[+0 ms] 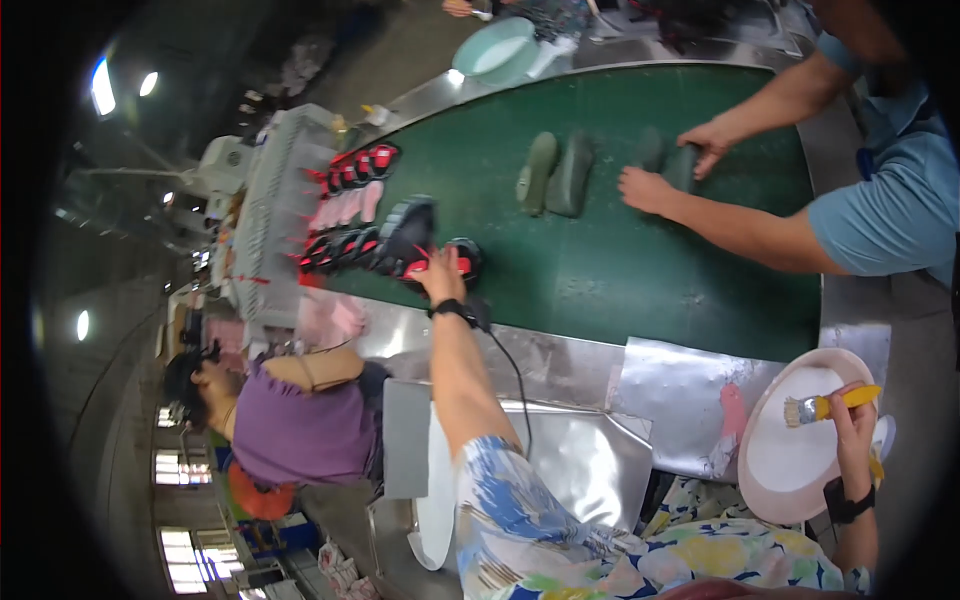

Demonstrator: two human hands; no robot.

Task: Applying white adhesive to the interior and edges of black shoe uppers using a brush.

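Observation:
My left hand [441, 277] reaches out over the near edge of a green conveyor belt [620, 270] and grips a black and red shoe [408, 232]; a black watch sits on that wrist. My right hand [852, 425] stays close to my body and holds a yellow-handled brush [825, 406]. The bristles rest over a pale pink bowl [785, 465] with white paste inside.
Two dark green soles [555, 175] lie mid-belt. A co-worker in a blue shirt presses both hands [650, 188] on two more soles. Black, red and pink shoes [345, 215] sit on a white rack at the left. A person in purple [300, 425] sits nearby. A teal bowl [495, 50] stands at the far edge.

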